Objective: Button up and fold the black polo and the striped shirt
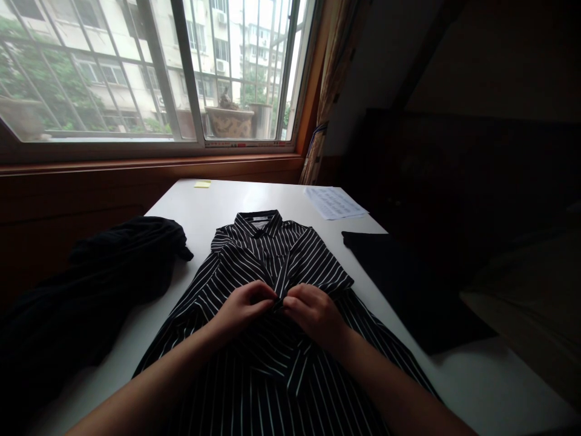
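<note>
A black shirt dress (313, 257) with thin white stripes lies front up, its collar (261, 224) pointing away from me. Both sleeves are folded inward over the chest. At the waist, my left hand (247, 304) pinches the striped cloth between thumb and fingers. Close beside it, my right hand (315, 312) is closed on the same cloth, its fingertips nearly meeting the left ones. Just below the hands hangs a striped tie end (297, 369), lying slantwise over the skirt. What exactly lies between the fingertips is partly hidden.
The dress rests on a white table (245, 195). A heap of dark cloth (136, 254) lies at left, a flat dark folded cloth (408, 290) at right. Printed sheets (336, 203) and a yellow note (202, 183) are near the far edge, below a barred window (190, 85).
</note>
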Motion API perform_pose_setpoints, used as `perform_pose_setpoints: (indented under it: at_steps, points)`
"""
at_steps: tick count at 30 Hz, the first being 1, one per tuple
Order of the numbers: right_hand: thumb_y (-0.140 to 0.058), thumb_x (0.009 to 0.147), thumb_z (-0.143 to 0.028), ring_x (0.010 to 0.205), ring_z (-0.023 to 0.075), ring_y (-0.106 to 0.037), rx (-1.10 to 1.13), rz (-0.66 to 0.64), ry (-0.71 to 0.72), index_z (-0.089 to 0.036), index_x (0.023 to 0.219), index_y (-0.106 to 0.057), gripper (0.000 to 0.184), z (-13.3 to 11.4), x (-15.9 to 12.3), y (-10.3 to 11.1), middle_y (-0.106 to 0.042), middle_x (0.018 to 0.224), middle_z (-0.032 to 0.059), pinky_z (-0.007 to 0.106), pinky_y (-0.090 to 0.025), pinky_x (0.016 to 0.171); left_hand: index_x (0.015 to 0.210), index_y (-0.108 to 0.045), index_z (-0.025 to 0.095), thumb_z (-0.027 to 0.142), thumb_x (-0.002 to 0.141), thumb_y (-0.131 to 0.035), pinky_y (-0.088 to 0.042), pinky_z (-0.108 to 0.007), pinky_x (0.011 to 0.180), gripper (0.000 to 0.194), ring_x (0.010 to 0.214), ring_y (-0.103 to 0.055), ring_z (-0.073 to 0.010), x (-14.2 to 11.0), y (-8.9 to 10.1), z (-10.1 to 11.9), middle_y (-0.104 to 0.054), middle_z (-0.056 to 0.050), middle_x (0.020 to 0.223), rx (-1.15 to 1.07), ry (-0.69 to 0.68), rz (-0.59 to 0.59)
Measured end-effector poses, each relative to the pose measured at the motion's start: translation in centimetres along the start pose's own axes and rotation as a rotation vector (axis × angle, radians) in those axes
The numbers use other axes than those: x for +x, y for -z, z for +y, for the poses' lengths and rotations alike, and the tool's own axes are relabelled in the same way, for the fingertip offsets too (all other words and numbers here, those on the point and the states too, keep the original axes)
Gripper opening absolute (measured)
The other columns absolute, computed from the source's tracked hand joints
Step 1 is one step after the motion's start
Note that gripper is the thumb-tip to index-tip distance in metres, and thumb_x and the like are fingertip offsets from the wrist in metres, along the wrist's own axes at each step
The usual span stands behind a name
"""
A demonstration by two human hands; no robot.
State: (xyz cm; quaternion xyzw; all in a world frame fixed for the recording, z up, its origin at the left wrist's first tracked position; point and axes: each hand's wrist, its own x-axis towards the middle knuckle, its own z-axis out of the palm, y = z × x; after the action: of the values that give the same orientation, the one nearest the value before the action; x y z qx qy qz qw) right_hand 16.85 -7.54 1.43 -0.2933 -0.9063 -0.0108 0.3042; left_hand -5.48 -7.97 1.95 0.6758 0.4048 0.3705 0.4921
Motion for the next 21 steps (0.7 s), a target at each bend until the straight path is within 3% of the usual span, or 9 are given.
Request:
perform_pose_setpoints:
  at_steps: [8,21]
  points:
    - [-0.053,0.096,-0.017,0.076,0.0182,-0.052,-0.122,-0.064,0.092,-0.020,0.095,-0.067,0.014,-0.13,-0.23,0.05,-0.062,0.078,0.0029,0.035,-0.042,0.077,0.099,-0.069,0.017,0.026,0.087,-0.066,-0.050,-0.030,0.086,0.016,0.094,-0.065,-0.0192,0.06,0.04,-0.30,-0.070,-0.004,0.098,-0.022,0.005,0.024]
    - [-0.056,0.095,-0.013,0.071,0.0160,-0.054,-0.012,0.008,0.106,-0.019,0.102,-0.068,0.015,0.45,-0.36,-0.15,-0.062,0.075,0.0020,0.033,-0.043,0.073,0.099,-0.069,0.018,0.027,0.087,-0.066,-0.050,-0.029,0.085,0.016,0.092,-0.065,-0.0188,0.14,-0.12,-0.28,-0.070,-0.003,0.096,-0.037,0.004,0.014]
